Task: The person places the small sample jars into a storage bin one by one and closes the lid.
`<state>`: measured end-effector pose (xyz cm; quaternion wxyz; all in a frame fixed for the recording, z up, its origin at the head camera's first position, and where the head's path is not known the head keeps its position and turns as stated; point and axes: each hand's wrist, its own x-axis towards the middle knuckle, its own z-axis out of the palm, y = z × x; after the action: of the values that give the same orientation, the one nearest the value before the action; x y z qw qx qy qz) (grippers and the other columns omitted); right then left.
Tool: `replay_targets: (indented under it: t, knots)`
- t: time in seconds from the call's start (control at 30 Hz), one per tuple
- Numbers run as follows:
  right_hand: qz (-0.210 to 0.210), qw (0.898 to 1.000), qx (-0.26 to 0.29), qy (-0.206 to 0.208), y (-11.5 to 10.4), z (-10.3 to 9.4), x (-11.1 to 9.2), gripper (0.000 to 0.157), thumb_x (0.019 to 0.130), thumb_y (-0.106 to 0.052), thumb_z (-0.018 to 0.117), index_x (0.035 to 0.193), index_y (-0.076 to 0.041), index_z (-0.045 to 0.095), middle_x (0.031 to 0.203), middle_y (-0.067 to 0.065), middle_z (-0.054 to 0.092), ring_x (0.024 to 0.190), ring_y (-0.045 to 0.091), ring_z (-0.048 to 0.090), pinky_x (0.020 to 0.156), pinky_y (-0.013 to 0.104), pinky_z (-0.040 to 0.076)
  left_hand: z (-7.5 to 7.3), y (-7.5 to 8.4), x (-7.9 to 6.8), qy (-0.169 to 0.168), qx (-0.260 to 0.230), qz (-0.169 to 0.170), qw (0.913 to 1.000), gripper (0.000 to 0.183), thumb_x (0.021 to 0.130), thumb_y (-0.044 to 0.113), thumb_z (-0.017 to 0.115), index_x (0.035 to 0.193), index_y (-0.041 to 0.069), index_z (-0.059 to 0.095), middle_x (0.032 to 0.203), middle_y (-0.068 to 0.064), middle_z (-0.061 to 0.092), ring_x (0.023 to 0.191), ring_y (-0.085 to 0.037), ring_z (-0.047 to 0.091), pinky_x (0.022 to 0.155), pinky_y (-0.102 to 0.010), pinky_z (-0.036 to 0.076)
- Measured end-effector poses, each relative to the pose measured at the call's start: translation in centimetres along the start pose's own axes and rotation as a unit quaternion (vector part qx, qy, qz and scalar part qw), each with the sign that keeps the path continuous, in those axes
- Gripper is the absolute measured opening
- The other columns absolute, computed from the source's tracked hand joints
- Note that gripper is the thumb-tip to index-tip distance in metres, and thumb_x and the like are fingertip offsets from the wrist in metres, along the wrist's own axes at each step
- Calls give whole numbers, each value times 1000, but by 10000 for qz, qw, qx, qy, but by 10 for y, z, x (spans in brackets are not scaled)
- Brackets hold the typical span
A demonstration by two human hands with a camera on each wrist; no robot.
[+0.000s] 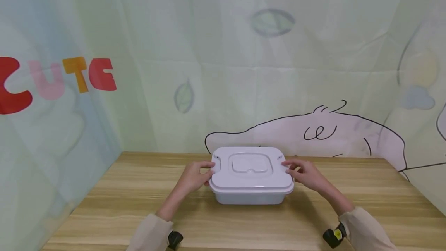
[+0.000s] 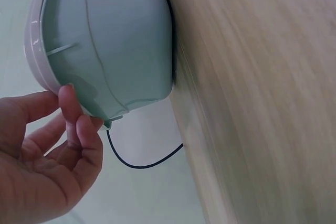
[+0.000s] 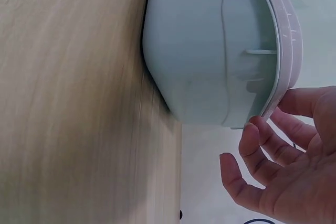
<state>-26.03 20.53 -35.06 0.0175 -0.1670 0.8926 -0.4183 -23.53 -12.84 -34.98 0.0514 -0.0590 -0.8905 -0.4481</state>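
Observation:
A white lidded plastic storage box stands on the table, its lid lying flat over the top. At the box's left end, my left hand pinches the lid's edge. In the left wrist view, the thumb and curled fingers of that hand meet at the rim near a corner. My right hand grips the opposite end of the lid. The right wrist view shows that hand with its thumb and some fingers at the rim, while one finger stands apart from the box. The box's inside is hidden.
The wood-grain table ends just behind the box. A printed curtain hangs behind and on the left, with coloured letters and cartoon outlines. Dark wrist devices sit on both forearms by the beige sleeves.

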Motion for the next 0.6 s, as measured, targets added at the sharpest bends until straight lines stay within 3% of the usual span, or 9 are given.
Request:
replay_targets:
  t: [0.27,0.43,0.6]
  knots:
    - [-45,9998,201,-6,4,-1,-3,32,89,-13,55,118,0,56,96,15,56,72,24,54,65,35,52,1,-1,-3,-29,-152,115,9998,29,85,7,58,113,-1,61,106,-16,64,55,-12,58,47,-22,41]
    - [-165,9993,307,-135,9,-10,-9,38,91,-20,53,122,2,52,106,21,58,75,20,57,66,34,51,-4,-3,-7,-285,-308,135,9990,31,89,13,55,118,2,58,114,-15,61,75,-19,63,57,-26,49]
    - [-43,9983,520,-245,11,-28,-15,46,93,-26,49,130,2,44,122,27,51,89,21,60,78,43,50,-15,-3,-13,-395,-636,11,9972,35,90,17,55,123,6,55,121,-15,57,92,-24,61,69,-34,54]
